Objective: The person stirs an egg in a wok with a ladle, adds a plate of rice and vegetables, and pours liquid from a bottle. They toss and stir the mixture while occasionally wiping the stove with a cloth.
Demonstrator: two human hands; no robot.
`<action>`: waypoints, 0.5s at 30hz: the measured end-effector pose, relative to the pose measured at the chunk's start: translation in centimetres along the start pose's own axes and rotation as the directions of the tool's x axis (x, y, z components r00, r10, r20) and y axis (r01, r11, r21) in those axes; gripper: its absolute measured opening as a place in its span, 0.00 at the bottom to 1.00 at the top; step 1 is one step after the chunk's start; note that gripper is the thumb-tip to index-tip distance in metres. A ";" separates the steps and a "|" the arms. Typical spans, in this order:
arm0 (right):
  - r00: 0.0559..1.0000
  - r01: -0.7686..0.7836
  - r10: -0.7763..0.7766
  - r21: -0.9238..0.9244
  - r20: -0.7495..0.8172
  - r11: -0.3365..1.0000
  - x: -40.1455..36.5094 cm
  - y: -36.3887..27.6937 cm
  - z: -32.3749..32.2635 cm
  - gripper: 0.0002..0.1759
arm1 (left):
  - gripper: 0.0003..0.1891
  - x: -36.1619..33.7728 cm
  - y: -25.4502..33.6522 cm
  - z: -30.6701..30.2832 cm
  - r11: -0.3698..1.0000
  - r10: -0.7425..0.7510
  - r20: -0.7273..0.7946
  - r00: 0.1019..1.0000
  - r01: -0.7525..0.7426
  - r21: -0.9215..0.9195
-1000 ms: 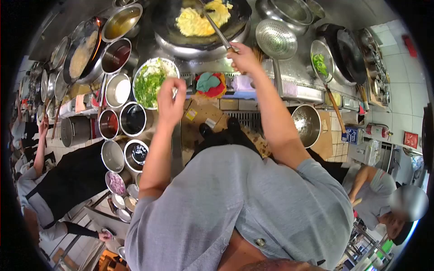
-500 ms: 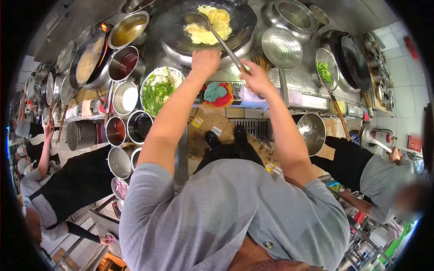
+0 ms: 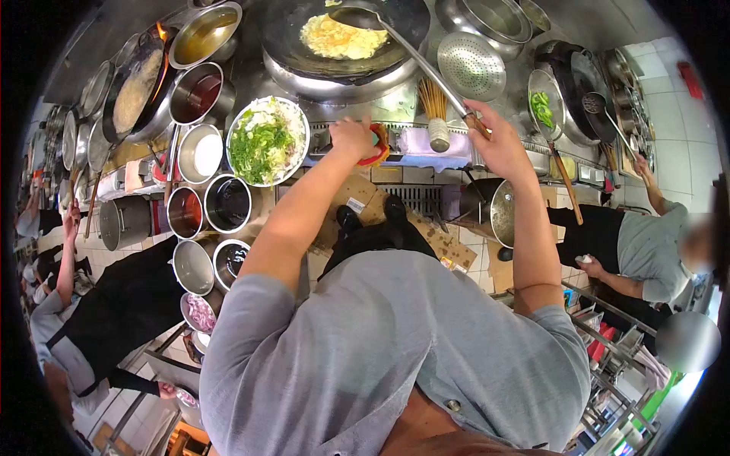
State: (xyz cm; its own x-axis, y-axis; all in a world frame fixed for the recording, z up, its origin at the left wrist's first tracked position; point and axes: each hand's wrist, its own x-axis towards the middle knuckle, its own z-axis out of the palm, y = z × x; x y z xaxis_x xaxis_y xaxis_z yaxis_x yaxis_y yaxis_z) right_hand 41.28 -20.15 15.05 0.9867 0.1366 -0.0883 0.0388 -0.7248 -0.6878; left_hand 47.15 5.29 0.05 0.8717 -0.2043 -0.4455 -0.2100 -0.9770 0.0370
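Note:
My right hand [image 3: 502, 148] holds the wooden end of a long-handled ladle [image 3: 426, 67]. The ladle's bowl rests in a dark wok [image 3: 289, 49], by the far side of a yellow sheet of cooked egg [image 3: 342, 38]. My left hand [image 3: 352, 138] is closed on a bunched red, green and yellow cloth [image 3: 378, 148] at the stove's front edge, with its fingertips partly hidden. Left of that hand stands a bowl of chopped greens and white pieces [image 3: 265, 140]. A bamboo brush [image 3: 435, 118] lies between my hands.
Pots of dark and red sauce [image 3: 228, 204] line the left side. A perforated skimmer [image 3: 471, 67] lies on the right, near a strainer with green pieces [image 3: 541, 109]. At far left, flame rises beside another wok [image 3: 141, 95]. Co-workers [image 3: 646, 243] stand on both sides.
My left hand has moved from the wok's near rim down to the cloth. My right hand has shifted right and nearer me with the ladle, and the view has shifted.

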 end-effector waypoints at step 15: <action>0.988 -0.048 0.055 0.054 -0.143 0.997 11.3 0.5 7.4 0.28 | 0.28 4.3 -8.7 -2.3 -0.746 -0.047 0.178 0.983 0.084 -0.661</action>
State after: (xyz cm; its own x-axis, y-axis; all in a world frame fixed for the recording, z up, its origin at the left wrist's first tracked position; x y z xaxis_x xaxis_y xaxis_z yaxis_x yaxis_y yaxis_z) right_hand 51.28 -13.93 8.37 0.9997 -0.0016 -0.0224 -0.0173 -0.6930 -0.7207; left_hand 53.74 12.81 -0.15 0.7880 -0.1439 -0.5986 0.5222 0.6712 0.5260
